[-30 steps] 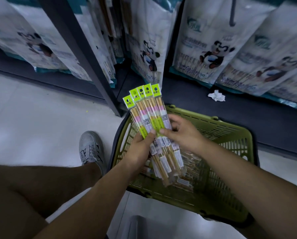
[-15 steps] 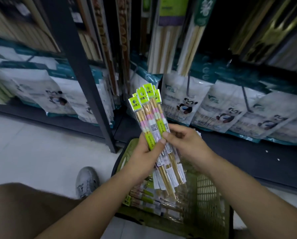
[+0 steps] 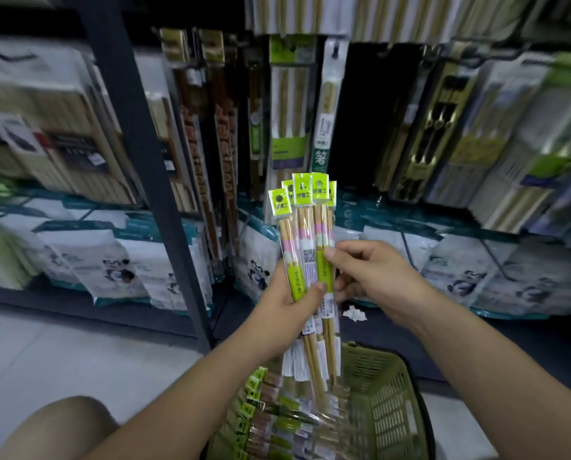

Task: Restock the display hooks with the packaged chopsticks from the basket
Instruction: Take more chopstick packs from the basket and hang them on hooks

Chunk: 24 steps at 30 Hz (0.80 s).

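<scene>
The left hand (image 3: 290,302) grips a bundle of chopstick packs (image 3: 305,234) round its lower half. Its thumb lies across the front and the fingers are curled behind. The bundle stands nearly upright, and the lime-green header cards are fanned at the top, above both hands. The right hand (image 3: 373,273) is just beside the left. Its thumb and forefinger pinch the rightmost pack of the same bundle, slightly above the left thumb.

The bare stick ends hang below the left hand, over the green basket (image 3: 388,380) on the floor. More loose packs (image 3: 277,423) lie stacked inside the basket.

Beyond the bundle, hanging packs (image 3: 290,94) fill the display. The hooks themselves are too blurred to make out. A dark shelf upright (image 3: 138,144) stands to the left, and panda-printed bags (image 3: 121,270) line the bottom shelf. A scrap of white paper (image 3: 353,314) lies there under the right hand.
</scene>
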{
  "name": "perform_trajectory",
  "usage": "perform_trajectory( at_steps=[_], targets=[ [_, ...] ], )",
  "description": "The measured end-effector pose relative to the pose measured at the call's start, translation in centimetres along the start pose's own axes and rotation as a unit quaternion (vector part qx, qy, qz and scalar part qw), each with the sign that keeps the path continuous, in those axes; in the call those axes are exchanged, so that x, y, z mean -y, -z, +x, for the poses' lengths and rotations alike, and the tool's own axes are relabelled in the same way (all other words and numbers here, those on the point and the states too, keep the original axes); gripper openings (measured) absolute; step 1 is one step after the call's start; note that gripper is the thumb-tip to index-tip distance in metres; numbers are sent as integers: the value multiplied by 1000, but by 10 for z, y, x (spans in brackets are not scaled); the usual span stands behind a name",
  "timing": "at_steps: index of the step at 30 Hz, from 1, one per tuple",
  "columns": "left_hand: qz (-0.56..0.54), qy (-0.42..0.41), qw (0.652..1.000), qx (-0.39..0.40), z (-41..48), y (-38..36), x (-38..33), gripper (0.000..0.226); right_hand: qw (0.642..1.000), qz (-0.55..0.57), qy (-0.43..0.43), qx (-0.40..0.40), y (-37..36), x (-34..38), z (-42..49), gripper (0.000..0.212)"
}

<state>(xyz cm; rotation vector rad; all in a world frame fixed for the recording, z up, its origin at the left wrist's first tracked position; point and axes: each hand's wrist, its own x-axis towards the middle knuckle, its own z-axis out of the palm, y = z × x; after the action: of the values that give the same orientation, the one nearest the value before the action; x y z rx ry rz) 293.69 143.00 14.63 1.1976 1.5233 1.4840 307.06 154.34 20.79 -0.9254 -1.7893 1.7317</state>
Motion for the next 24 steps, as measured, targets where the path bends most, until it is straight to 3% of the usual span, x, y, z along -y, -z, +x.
perform_trajectory(
  at_steps=[3, 9, 14, 18, 24],
  targets=[
    [3, -34, 999, 13, 5, -3, -25, 42, 995, -34, 75, -54, 4, 27, -6, 22],
    [0, -104, 994, 37, 18, -3, -73, 55, 981, -54, 163, -87, 14, 70, -12, 16],
    [14, -153, 988, 10, 34, 2, -93, 56, 981, -34, 173, -86, 17, 92, -2, 22],
    [-5, -163, 987, -1, 50, 8, -97, 53, 974, -36, 208, -87, 14, 105, 13, 12],
    [5, -173, 985, -12, 77, 12, -101, 50, 952, -46, 262, -149, 12, 122, 39, 13]
  ],
)
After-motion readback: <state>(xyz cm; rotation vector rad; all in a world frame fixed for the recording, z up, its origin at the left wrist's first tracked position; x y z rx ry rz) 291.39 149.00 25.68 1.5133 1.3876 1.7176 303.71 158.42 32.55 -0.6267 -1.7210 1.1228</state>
